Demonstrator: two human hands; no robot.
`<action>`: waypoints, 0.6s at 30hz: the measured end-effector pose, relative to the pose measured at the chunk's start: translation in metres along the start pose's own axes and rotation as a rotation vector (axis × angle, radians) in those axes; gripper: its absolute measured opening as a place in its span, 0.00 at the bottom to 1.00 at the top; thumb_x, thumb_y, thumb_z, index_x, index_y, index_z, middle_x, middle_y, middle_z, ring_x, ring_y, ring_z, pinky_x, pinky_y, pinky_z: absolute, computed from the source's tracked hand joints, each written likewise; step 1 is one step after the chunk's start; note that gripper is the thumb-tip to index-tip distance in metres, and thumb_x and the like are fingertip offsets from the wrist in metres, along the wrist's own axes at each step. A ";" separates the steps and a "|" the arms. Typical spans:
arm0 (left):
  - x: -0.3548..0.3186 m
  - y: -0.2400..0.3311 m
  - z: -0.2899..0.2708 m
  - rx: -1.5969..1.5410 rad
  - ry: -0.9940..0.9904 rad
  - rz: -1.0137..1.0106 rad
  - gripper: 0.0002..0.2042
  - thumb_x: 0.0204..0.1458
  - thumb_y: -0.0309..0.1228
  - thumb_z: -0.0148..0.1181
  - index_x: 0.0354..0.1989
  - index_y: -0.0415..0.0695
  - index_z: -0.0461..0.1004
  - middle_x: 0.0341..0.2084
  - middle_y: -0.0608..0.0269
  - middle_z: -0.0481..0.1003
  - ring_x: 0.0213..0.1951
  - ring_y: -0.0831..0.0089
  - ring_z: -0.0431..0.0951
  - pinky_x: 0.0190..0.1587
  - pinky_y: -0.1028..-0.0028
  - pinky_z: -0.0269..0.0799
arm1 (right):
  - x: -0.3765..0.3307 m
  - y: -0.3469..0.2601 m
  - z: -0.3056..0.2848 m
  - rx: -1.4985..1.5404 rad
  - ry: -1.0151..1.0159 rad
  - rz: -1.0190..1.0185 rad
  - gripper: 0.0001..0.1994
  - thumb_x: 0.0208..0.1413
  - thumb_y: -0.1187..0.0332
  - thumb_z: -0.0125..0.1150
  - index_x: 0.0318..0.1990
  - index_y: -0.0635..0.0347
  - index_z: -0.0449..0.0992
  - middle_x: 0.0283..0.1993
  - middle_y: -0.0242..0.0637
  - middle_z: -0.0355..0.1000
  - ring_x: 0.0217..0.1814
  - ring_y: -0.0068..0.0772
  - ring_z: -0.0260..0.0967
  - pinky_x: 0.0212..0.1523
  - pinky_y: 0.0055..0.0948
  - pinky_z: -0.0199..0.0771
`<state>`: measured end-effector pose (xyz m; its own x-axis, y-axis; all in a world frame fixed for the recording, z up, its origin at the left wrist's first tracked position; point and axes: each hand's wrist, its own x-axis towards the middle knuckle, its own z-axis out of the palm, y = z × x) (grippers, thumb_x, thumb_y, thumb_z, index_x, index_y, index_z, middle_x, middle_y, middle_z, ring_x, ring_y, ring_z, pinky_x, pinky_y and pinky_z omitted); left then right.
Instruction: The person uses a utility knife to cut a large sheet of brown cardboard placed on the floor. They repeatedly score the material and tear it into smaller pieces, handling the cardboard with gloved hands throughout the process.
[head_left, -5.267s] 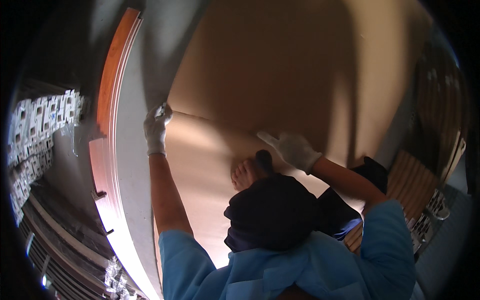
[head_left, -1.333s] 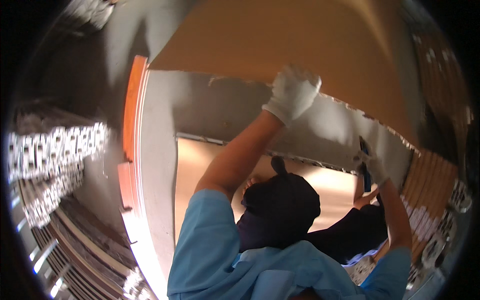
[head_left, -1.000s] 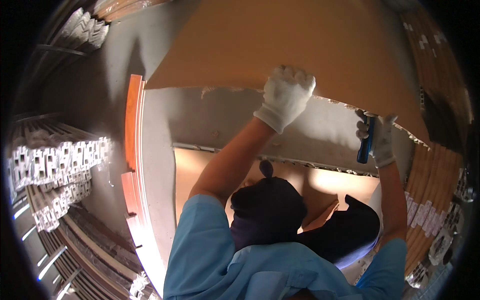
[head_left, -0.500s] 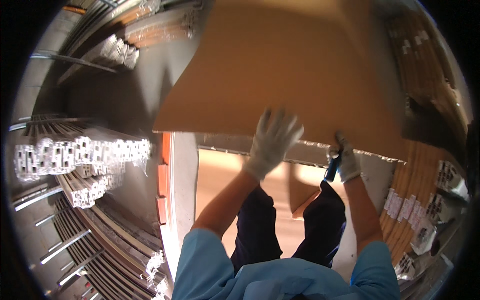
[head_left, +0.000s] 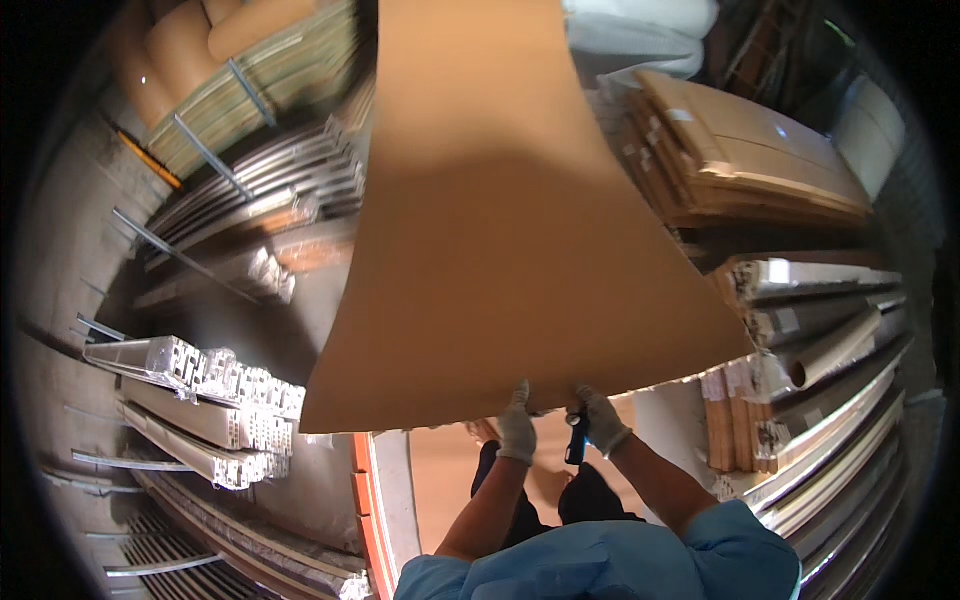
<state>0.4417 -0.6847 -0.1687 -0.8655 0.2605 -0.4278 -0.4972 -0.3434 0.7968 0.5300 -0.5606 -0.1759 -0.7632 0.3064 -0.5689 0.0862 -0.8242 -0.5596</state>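
The large, flat sheet of brown cardboard-like board [head_left: 520, 270] runs from the top of the view to the person's hands, wide at its near edge, with that edge raised above the grey floor [head_left: 666, 440]. The left hand [head_left: 516, 432], in a white knitted glove, pinches the sheet near the middle of its near edge, thumb on the upper face and fingers hidden beneath. The right hand [head_left: 603, 422], also white-gloved, is just beside it, toward the near right corner; it is closed around a slim blue-and-black handheld tool [head_left: 577, 440], and its fingertips meet the sheet's edge. The near edge looks ragged on its right half.

Below that edge, a second brown sheet [head_left: 438, 500] lies on the floor under the person's legs in dark trousers [head_left: 592, 500]. Along its left side, slightly apart, runs a long orange-and-white strip [head_left: 366, 490]. Beyond the near left corner of the raised sheet are plastic-wrapped bundles of pale hollow profiles [head_left: 240, 400] on metal rack arms; beyond its right edge, a stack of flat brown cartons [head_left: 770, 140].
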 end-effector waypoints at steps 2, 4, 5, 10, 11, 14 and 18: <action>-0.039 0.003 0.011 -0.055 -0.017 0.026 0.17 0.52 0.33 0.65 0.48 0.44 0.70 0.41 0.66 0.74 0.37 0.74 0.76 0.32 0.72 0.75 | -0.047 -0.013 -0.027 -0.014 -0.062 0.040 0.16 0.58 0.50 0.58 0.39 0.51 0.68 0.26 0.28 0.63 0.21 0.18 0.58 0.21 0.20 0.62; -0.081 0.006 0.006 -0.036 -0.020 0.126 0.14 0.52 0.33 0.64 0.45 0.45 0.71 0.36 0.66 0.75 0.31 0.74 0.76 0.25 0.72 0.74 | -0.097 -0.021 -0.057 -0.161 -0.186 0.031 0.22 0.57 0.43 0.54 0.43 0.52 0.67 0.34 0.34 0.69 0.22 0.20 0.61 0.21 0.21 0.64; -0.099 0.009 0.000 0.016 -0.034 0.022 0.14 0.52 0.33 0.64 0.46 0.46 0.71 0.36 0.66 0.75 0.30 0.74 0.77 0.23 0.73 0.73 | -0.124 -0.025 -0.075 -0.227 -0.136 0.054 0.25 0.57 0.39 0.50 0.45 0.51 0.66 0.39 0.38 0.72 0.22 0.22 0.63 0.21 0.22 0.66; -0.182 0.024 -0.039 0.021 -0.103 0.020 0.13 0.55 0.35 0.61 0.46 0.47 0.72 0.34 0.66 0.76 0.29 0.74 0.78 0.18 0.75 0.72 | -0.255 -0.013 -0.165 -0.302 0.187 0.112 0.28 0.53 0.34 0.51 0.50 0.43 0.62 0.40 0.42 0.71 0.21 0.28 0.64 0.21 0.32 0.69; -0.201 0.027 -0.048 0.012 -0.117 0.034 0.12 0.55 0.35 0.60 0.46 0.47 0.72 0.34 0.66 0.76 0.29 0.75 0.78 0.18 0.75 0.72 | -0.275 -0.005 -0.178 -0.216 0.230 0.105 0.27 0.53 0.36 0.53 0.52 0.42 0.62 0.42 0.44 0.70 0.22 0.28 0.64 0.22 0.32 0.69; -0.256 0.041 -0.078 0.001 -0.208 0.079 0.12 0.55 0.35 0.60 0.45 0.47 0.72 0.34 0.66 0.75 0.27 0.75 0.77 0.18 0.75 0.72 | -0.329 0.030 -0.193 -0.067 0.176 -0.055 0.32 0.46 0.33 0.57 0.52 0.44 0.64 0.43 0.41 0.70 0.23 0.28 0.64 0.24 0.30 0.70; -0.335 0.060 -0.111 0.017 -0.156 0.137 0.11 0.55 0.35 0.60 0.44 0.47 0.72 0.31 0.66 0.75 0.25 0.76 0.76 0.17 0.76 0.70 | -0.378 0.063 -0.152 0.057 0.077 -0.222 0.36 0.41 0.31 0.60 0.45 0.54 0.68 0.39 0.40 0.70 0.22 0.26 0.62 0.23 0.28 0.68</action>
<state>0.6950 -0.8927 -0.0248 -0.9044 0.3498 -0.2443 -0.3730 -0.3702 0.8508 0.9212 -0.6559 -0.0879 -0.7082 0.5169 -0.4809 -0.1164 -0.7573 -0.6426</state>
